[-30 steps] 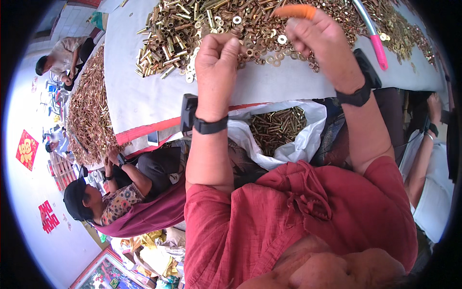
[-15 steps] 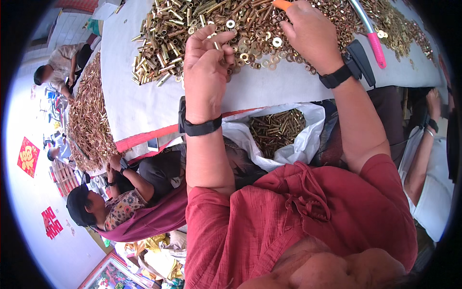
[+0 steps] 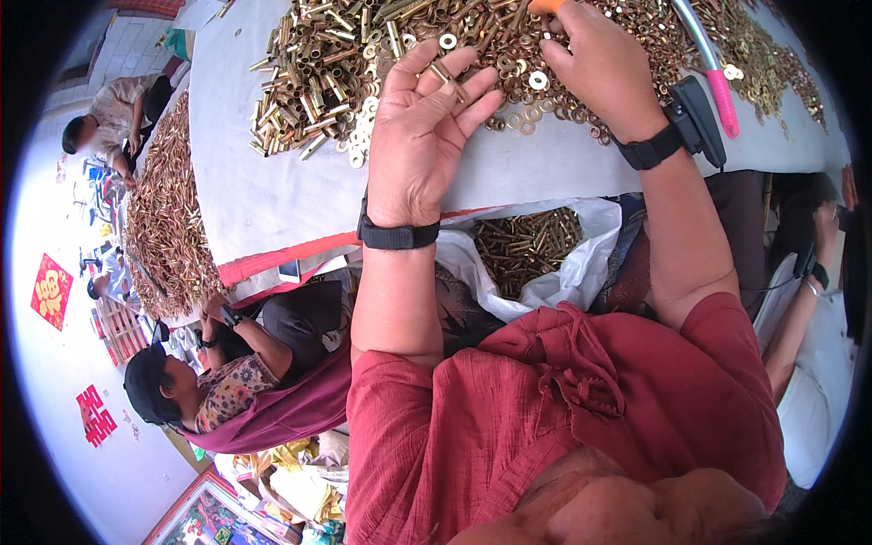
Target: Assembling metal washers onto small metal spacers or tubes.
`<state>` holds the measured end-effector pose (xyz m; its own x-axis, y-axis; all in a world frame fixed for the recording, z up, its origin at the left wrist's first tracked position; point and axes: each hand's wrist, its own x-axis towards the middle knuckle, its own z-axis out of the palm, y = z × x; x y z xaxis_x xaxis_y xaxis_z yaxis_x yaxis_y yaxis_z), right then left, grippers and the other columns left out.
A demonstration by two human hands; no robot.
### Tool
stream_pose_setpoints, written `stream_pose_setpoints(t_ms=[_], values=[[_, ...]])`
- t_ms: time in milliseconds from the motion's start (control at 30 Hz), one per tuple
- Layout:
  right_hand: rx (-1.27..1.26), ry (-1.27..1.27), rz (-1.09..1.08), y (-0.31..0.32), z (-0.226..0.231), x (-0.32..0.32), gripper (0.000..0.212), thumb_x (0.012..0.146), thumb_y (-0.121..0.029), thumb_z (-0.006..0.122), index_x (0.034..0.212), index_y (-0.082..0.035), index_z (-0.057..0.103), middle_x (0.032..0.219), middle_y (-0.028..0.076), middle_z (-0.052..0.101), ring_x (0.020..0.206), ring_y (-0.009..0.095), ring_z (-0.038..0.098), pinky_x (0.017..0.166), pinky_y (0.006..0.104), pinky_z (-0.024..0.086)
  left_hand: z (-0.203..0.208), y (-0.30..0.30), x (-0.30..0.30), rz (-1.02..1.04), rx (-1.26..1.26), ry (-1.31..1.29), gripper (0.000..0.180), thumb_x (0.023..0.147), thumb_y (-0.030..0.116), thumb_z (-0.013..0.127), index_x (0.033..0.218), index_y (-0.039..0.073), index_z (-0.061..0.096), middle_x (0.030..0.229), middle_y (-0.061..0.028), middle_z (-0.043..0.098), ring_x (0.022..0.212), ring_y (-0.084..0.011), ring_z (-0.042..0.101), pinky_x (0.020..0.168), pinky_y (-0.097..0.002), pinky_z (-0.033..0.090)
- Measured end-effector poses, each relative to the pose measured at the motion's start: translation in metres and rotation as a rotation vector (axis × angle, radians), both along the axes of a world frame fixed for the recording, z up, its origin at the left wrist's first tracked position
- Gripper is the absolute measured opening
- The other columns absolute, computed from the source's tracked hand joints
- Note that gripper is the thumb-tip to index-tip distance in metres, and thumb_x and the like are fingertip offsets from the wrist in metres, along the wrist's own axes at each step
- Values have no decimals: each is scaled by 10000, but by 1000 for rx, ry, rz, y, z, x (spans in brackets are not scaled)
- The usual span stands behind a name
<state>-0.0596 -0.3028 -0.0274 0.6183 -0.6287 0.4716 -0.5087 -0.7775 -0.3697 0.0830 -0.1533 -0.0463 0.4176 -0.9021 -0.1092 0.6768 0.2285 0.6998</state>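
Two hands above loose metal parts, as I see them; the white sack (image 3: pixel 595 265) before the seated person serves as landmark, left and right being that person's own. The sack gapes open just beside the desk (image 3: pixel 263 195) and contains slender brass-coloured pieces (image 3: pixel 527 243). The left hand (image 3: pixel 422 136) is beyond the sack and to its left, palm turned up. Its grip is clamped on a short brass sleeve (image 3: pixel 440 70), which lies across the fingers under the thumb; the remaining fingers are spread apart. The right hand (image 3: pixel 604 73) is beyond the sack and to its right, back uppermost, an orange finger cover (image 3: pixel 543 5) on one digit. I cannot tell whether this grip is together on a piece or apart. The heap of metal parts (image 3: pixel 313 100) spreads over the desk beyond the sack: tubes chiefly to its left, pale washers (image 3: pixel 538 80) straight beyond it. A rod with a pink handle (image 3: pixel 722 104) rests beyond and right of the sack. A phone (image 3: pixel 289 271) lies to the sack's left. Farther left of the sack are a second heap (image 3: pixel 163 209) and a co-worker in a dark cap (image 3: pixel 150 386); right of the sack, another co-worker's forearm (image 3: pixel 801 313) is visible.
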Motion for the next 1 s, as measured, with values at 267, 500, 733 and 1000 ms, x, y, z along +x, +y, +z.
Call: stream_pose_setpoints(t_ms=[267,500,733,1000], values=[[59,21,161,10,-3,1,177,818,-121,606,991,-95,632,883,130,627,836,341,624,735,435,502,-4,1,0,-65,-10,99,347,978,-6,445,1320,35,411,1262,-218,565,1078,-344,638,902,-415,575],[-36,-16,64,-13,0,-13,255,808,-88,599,1061,-78,635,916,140,632,910,345,609,794,427,496,-2,4,-5,11,85,-146,271,1009,79,468,1277,39,444,1277,-236,560,1065,-373,647,823,-385,605],[-111,27,136,-2,-3,-1,285,795,-73,611,1076,-102,648,898,104,624,908,305,591,791,407,492,-1,0,-9,6,108,-170,286,998,77,501,1267,-5,447,1227,-226,594,1046,-331,662,828,-349,606],[71,-262,135,-2,-4,9,87,819,-105,675,898,-75,651,871,118,606,796,308,607,711,373,505,-5,5,-3,-10,78,-46,244,1011,112,489,1230,5,495,1212,-214,620,1038,-294,668,822,-336,600]])
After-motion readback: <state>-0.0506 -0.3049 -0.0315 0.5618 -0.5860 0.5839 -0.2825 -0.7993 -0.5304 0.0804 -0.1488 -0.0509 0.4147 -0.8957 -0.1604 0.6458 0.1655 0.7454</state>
